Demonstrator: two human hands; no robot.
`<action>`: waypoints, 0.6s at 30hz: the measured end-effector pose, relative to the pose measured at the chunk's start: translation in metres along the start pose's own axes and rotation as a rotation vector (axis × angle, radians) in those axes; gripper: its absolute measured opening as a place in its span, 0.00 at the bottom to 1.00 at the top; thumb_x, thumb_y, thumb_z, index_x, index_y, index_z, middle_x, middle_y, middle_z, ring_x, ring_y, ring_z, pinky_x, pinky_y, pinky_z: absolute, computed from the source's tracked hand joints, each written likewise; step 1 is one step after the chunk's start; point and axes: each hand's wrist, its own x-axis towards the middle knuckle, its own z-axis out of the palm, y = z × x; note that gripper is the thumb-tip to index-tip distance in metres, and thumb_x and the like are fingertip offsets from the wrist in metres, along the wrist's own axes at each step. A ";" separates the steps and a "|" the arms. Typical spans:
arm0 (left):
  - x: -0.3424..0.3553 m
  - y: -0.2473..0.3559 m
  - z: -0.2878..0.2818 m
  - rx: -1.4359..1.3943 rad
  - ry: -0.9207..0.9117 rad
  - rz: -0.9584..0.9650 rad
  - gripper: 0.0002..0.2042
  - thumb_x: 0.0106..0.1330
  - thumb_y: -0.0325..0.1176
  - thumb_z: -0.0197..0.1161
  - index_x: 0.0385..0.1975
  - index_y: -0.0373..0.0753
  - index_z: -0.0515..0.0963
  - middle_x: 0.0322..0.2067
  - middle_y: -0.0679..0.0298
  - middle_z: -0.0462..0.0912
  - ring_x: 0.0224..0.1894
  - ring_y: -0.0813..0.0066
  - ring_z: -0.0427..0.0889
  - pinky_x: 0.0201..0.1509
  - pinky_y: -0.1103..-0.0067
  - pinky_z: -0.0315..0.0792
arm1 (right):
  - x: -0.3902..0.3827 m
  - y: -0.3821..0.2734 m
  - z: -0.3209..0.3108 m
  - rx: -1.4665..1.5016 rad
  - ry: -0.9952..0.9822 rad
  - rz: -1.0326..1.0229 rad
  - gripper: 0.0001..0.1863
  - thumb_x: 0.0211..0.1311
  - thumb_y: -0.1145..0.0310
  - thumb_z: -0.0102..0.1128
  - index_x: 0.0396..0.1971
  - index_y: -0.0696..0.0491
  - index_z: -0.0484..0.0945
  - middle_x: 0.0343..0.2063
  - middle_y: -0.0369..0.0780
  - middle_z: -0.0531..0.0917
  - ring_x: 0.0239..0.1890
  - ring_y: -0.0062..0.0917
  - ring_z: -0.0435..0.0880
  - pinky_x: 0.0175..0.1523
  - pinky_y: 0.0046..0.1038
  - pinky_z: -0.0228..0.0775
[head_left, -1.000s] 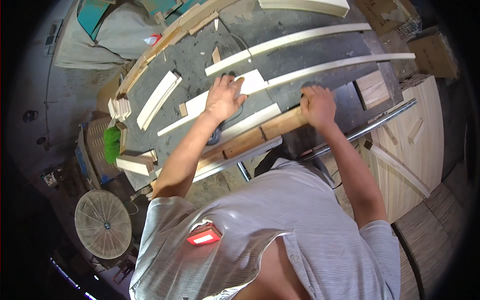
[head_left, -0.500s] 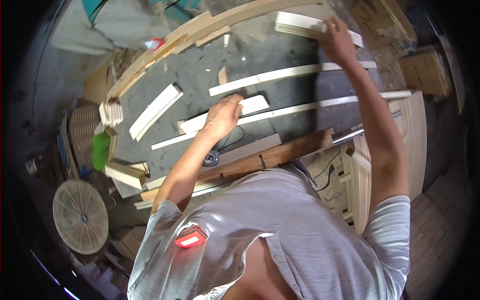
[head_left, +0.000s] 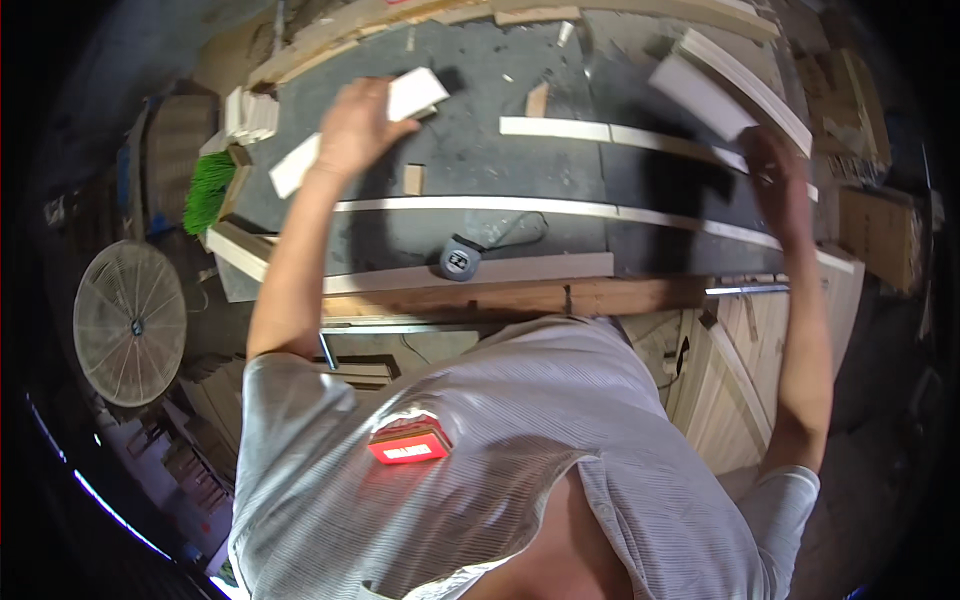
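Note:
My left hand [head_left: 355, 130] is closed on a short white board [head_left: 415, 92] at the upper left of the dark worktop [head_left: 470, 90], with its thumb near the board's lower edge. My right hand [head_left: 778, 185], blurred and shadowed, grips the near end of white boards [head_left: 700, 90] angled at the upper right. Two long narrow white strips [head_left: 555, 127] lie across the middle. A grey tape measure [head_left: 459, 260] with a cord loop lies below them, and a small tan block [head_left: 414, 179] is between my left arm and the strips.
A timber rail [head_left: 510, 298] runs along the near edge. A green bristled brush [head_left: 205, 190] and stacked offcuts [head_left: 250, 115] sit at the left, beside a fan [head_left: 130, 322] standing lower down. Cardboard boxes [head_left: 875, 235] and large wooden panels [head_left: 750, 370] are at the right.
My left hand and its board have moved up and left. My right hand went up to the upper-right boards, then came down and right; those boards now slant more steeply. The view has shifted.

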 end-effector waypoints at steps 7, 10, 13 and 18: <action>0.003 -0.049 0.029 -0.026 -0.351 -0.198 0.41 0.61 0.54 0.78 0.72 0.40 0.73 0.66 0.51 0.81 0.68 0.53 0.79 0.70 0.57 0.70 | -0.041 -0.136 0.133 -0.143 -0.129 -0.204 0.23 0.59 0.70 0.73 0.56 0.54 0.83 0.61 0.43 0.82 0.63 0.42 0.80 0.69 0.44 0.70; 0.000 -0.053 0.042 -0.034 -0.372 -0.237 0.42 0.61 0.53 0.79 0.74 0.43 0.72 0.66 0.52 0.81 0.69 0.53 0.79 0.74 0.54 0.65 | -0.026 -0.148 0.176 -0.121 -0.075 -0.304 0.22 0.60 0.68 0.71 0.55 0.54 0.83 0.59 0.44 0.83 0.65 0.41 0.79 0.71 0.46 0.67; -0.009 -0.045 0.040 -0.039 -0.233 -0.212 0.40 0.61 0.50 0.79 0.72 0.43 0.73 0.64 0.53 0.83 0.67 0.51 0.80 0.73 0.54 0.66 | -0.031 -0.156 0.184 -0.105 0.005 -0.286 0.19 0.61 0.69 0.70 0.52 0.55 0.84 0.59 0.45 0.83 0.64 0.42 0.79 0.70 0.47 0.69; -0.014 0.032 0.032 -0.214 0.171 0.100 0.22 0.63 0.36 0.74 0.55 0.36 0.83 0.55 0.53 0.88 0.57 0.50 0.86 0.61 0.62 0.80 | -0.055 -0.121 0.166 -0.163 0.198 -0.056 0.18 0.62 0.72 0.69 0.52 0.55 0.85 0.58 0.49 0.83 0.61 0.48 0.81 0.64 0.48 0.73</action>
